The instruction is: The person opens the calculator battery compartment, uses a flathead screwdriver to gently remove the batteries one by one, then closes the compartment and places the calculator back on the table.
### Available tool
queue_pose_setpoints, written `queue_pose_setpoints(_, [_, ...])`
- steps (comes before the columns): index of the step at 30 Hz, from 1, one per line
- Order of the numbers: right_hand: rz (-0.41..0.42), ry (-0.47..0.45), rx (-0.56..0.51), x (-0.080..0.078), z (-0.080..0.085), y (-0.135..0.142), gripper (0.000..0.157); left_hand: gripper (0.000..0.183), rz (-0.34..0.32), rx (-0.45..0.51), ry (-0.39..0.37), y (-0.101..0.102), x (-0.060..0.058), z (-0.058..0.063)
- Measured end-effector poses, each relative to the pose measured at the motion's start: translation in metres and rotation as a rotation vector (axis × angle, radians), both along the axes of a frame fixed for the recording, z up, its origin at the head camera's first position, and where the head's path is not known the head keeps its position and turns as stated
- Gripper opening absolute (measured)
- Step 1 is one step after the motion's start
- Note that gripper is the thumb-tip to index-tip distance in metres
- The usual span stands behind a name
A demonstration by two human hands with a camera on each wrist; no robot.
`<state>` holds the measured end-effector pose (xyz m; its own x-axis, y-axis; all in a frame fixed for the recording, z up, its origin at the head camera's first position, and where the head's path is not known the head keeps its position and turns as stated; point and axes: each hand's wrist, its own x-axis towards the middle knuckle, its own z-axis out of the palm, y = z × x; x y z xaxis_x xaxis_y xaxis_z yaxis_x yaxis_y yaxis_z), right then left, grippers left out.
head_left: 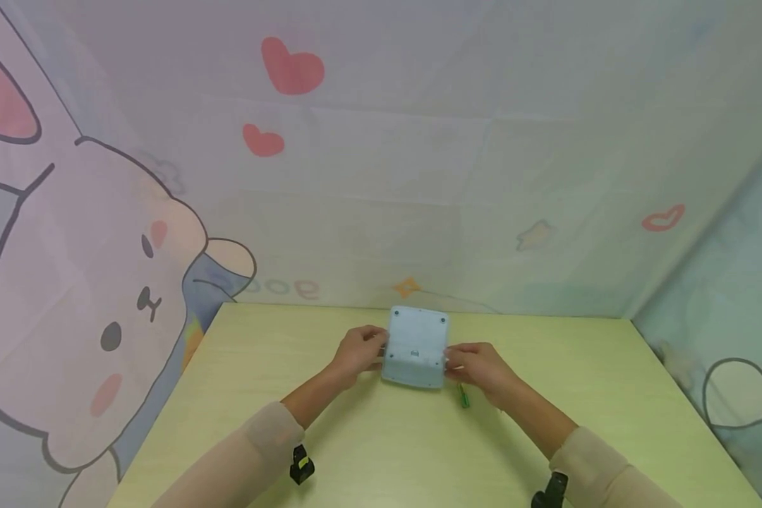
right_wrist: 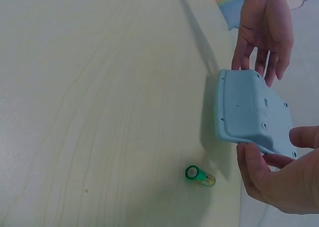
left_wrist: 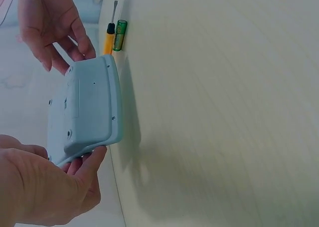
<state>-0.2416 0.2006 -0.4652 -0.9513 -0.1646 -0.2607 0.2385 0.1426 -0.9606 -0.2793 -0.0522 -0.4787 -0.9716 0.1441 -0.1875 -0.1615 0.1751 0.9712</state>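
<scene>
A light blue plastic device (head_left: 417,339) is held up between both hands, its screwed back and small battery cover facing me. My left hand (head_left: 360,351) grips its left edge, fingertips along the rim. On the opposite edge my right hand (head_left: 479,365) holds it with thumb and fingers. In the left wrist view the device (left_wrist: 92,105) has a raised, wedge-shaped section with screw holes at its corners. The device's front is hidden from every camera. Below the right hand, a green battery (right_wrist: 200,176) lies on the table.
A yellow-handled screwdriver (left_wrist: 110,35) lies beside the battery on the pale wood table (head_left: 260,353). Behind the table's far edge hangs a printed cloth (head_left: 419,176) with hearts and a rabbit. Another cloth (head_left: 736,317) closes off the right side.
</scene>
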Motion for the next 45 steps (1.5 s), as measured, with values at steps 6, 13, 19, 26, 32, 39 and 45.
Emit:
queue_pose_setpoints(6, [-0.025, -0.019, 0.006, -0.001, 0.001, -0.001, 0.036, 0.037, 0.004, -0.040, 0.023, 0.001, 0.002, 0.005])
queue_pose_setpoints(13, [-0.033, -0.030, 0.015, 0.000, 0.002, 0.001, 0.037, 0.038, -0.004, -0.157, 0.092, 0.001, 0.004, 0.008])
queue_pose_setpoints(19, [-0.027, -0.016, -0.006, 0.001, 0.002, 0.002, 0.038, 0.040, -0.011, -0.175, 0.094, 0.002, 0.007, 0.012])
queue_pose_setpoints(26, [-0.036, -0.009, -0.028, 0.001, -0.001, 0.002, 0.036, 0.047, -0.014, -0.175, 0.075, 0.003, 0.009, 0.013])
queue_pose_setpoints(32, [-0.048, -0.006, -0.029, 0.000, -0.003, 0.001, 0.037, 0.050, -0.019, -0.173, 0.081, 0.003, 0.009, 0.014])
queue_pose_setpoints(39, [-0.047, 0.005, -0.017, -0.001, -0.003, 0.001, 0.038, 0.051, -0.010, -0.186, 0.071, 0.003, 0.009, 0.015])
queue_pose_setpoints(45, [-0.042, 0.011, -0.001, 0.001, -0.001, 0.001, 0.039, 0.050, -0.020, -0.192, 0.070, 0.003, 0.011, 0.016])
